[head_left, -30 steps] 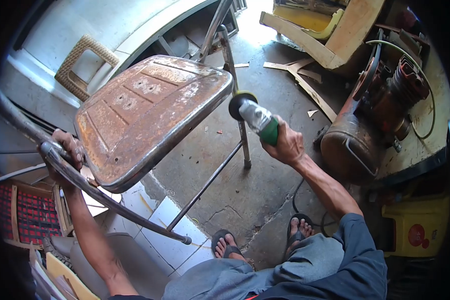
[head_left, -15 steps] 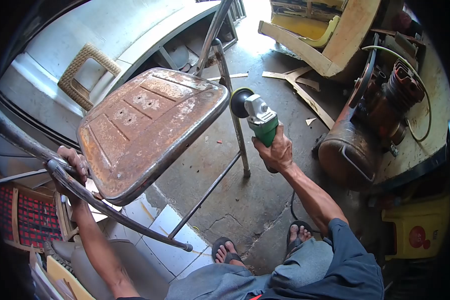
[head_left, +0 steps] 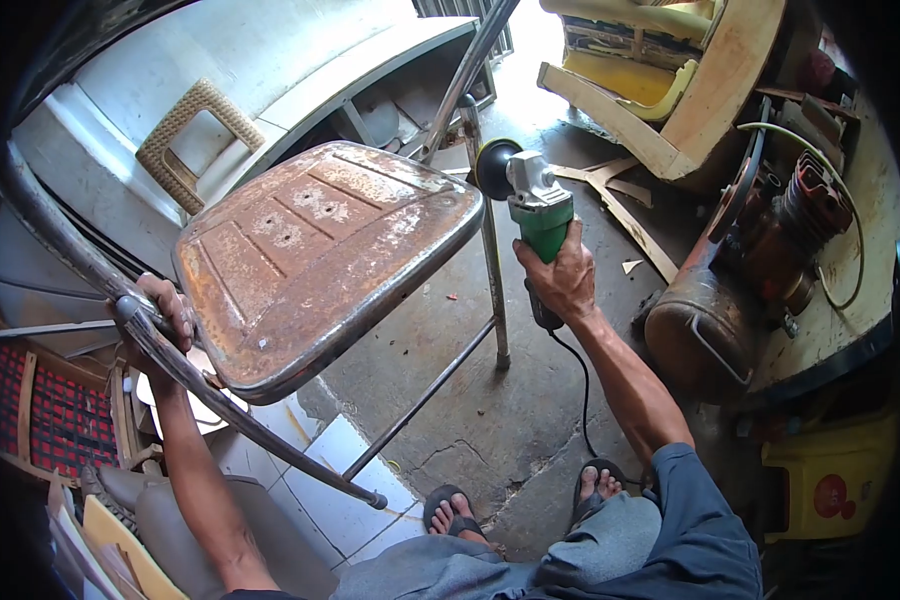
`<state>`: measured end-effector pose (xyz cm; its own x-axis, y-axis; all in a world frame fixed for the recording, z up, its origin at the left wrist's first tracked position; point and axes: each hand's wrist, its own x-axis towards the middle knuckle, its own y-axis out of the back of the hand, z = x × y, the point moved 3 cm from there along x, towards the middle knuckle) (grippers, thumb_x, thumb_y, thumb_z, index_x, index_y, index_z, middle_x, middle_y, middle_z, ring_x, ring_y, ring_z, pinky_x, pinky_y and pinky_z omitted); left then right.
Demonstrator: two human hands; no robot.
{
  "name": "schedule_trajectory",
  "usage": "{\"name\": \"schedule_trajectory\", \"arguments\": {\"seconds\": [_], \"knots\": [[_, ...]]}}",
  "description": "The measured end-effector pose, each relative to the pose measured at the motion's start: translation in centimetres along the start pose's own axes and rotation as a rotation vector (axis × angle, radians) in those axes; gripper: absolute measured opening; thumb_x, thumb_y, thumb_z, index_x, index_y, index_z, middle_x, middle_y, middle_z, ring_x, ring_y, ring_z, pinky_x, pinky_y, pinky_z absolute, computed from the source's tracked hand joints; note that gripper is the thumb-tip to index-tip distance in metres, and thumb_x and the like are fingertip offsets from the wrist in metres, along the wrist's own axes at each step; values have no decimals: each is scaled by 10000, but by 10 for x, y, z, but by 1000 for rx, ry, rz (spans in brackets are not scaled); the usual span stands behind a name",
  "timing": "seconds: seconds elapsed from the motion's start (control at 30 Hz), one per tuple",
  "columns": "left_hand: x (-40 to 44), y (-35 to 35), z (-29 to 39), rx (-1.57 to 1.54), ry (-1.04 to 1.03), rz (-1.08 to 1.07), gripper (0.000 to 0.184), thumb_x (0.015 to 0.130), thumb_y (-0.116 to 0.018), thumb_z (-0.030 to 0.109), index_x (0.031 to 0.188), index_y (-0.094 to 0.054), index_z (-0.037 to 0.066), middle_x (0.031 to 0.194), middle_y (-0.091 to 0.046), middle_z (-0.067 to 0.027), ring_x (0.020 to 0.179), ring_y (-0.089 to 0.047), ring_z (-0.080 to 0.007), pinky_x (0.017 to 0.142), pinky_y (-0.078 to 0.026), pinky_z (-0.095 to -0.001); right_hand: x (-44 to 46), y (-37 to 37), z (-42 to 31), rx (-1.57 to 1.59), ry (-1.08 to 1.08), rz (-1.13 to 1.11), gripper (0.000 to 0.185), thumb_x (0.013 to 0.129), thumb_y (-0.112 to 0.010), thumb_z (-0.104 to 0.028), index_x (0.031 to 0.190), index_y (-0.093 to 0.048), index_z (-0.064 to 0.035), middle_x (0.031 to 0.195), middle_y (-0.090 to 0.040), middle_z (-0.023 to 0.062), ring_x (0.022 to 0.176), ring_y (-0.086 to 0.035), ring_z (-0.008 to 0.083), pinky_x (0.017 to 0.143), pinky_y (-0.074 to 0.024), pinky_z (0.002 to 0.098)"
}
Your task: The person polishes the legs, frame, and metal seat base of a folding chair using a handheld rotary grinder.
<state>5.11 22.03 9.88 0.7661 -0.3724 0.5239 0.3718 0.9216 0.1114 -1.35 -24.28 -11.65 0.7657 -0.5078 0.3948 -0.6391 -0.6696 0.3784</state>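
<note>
A rusty metal chair seat [head_left: 320, 260] on a tubular frame fills the left centre, tilted. My left hand [head_left: 163, 315] is wrapped round the chair's frame tube [head_left: 65, 245] beside the seat's near left corner. In my right hand [head_left: 565, 275] is a green and silver angle grinder [head_left: 542, 210], held by its body, with its cord hanging down. The grinder's round disc [head_left: 496, 170] is at the chair leg [head_left: 495, 270], close to the seat's right corner; whether they touch I cannot tell.
A rusty air compressor [head_left: 705, 325] stands at right, with a yellow plastic stool [head_left: 830, 480] below it. Wood strips [head_left: 630, 220] lie on the floor near a wooden frame [head_left: 620, 120]. A woven frame [head_left: 155, 160] leans at upper left; a red checked webbed panel [head_left: 70, 410] lies lower left.
The grinder has turned more upright, and its disc has moved up along the chair leg. My left hand keeps its hold on the tube. The whole view has shifted slightly.
</note>
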Motion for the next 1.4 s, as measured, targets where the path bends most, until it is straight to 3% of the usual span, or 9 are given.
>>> {"name": "schedule_trajectory", "arguments": {"seconds": [0.63,0.87,1.0,1.13,1.17,1.23,1.27,1.33,1.4], "knots": [[17,-5,-18,561,-355,280,576,1054,-339,621,953,-543,92,677,-490,8,515,-463,-47,466,-348,-204,50,40,-126,-1070,677,-56,785,801,-801,-268,1411,-407,30,999,-671,290,712,-721,369,529,-586,445],[31,-17,-17,245,-96,207,597,1063,-386,586,957,-633,53,693,-488,31,591,-445,-43,558,-361,-226,69,41,-139,-1184,798,-154,723,841,-764,-234,1403,-403,41,1028,-665,319,751,-723,414,575,-594,470],[42,-9,-26,188,87,49,416,1115,-413,338,1408,-601,111,893,-501,13,716,-439,-74,649,-380,-244,74,31,-149,-1221,672,-150,658,863,-717,-194,1405,-427,40,1039,-664,319,803,-730,396,611,-606,467],[56,-22,-25,524,-335,-75,418,1111,-409,233,1519,-502,225,857,-493,0,769,-472,-67,704,-421,-256,86,24,-144,-1312,741,-168,660,849,-729,-203,1400,-444,25,1033,-666,314,796,-731,395,633,-611,465],[59,-37,-8,556,-114,11,413,1111,-412,237,1512,-510,219,881,-540,-17,784,-516,-73,735,-451,-260,86,23,-151,-1273,693,-155,689,838,-751,-223,1408,-440,9,1022,-669,305,796,-732,405,644,-613,468],[70,-35,-25,714,-302,-18,392,1088,-438,386,1137,-649,60,707,-625,-33,517,-574,-90,472,-451,-261,84,21,-153,-1300,686,-241,697,834,-759,-232,1406,-438,4,1012,-670,298,807,-733,405,645,-612,471],[67,-43,-15,711,-291,-9,392,1088,-438,386,1137,-649,60,707,-625,-33,517,-574,-90,472,-451,-261,87,21,-153,-1322,677,-288,705,831,-767,-242,1404,-435,0,1002,-672,290,818,-735,405,646,-612,474],[68,-68,11,228,-6,71,624,936,-540,721,655,-567,165,472,-398,80,354,-365,-48,323,-288,-235,97,22,-147,-1363,735,-306,701,842,-769,-298,1393,-440,-17,989,-678,270,793,-738,397,631,-609,481],[70,-71,6,312,-110,101,656,947,-480,748,619,-535,183,473,-382,77,358,-356,-63,340,-270,-259,114,23,-142,-1441,853,-93,760,815,-764,-308,1445,-416,-68,1005,-681,229,716,-727,377,559,-583,459]]}}
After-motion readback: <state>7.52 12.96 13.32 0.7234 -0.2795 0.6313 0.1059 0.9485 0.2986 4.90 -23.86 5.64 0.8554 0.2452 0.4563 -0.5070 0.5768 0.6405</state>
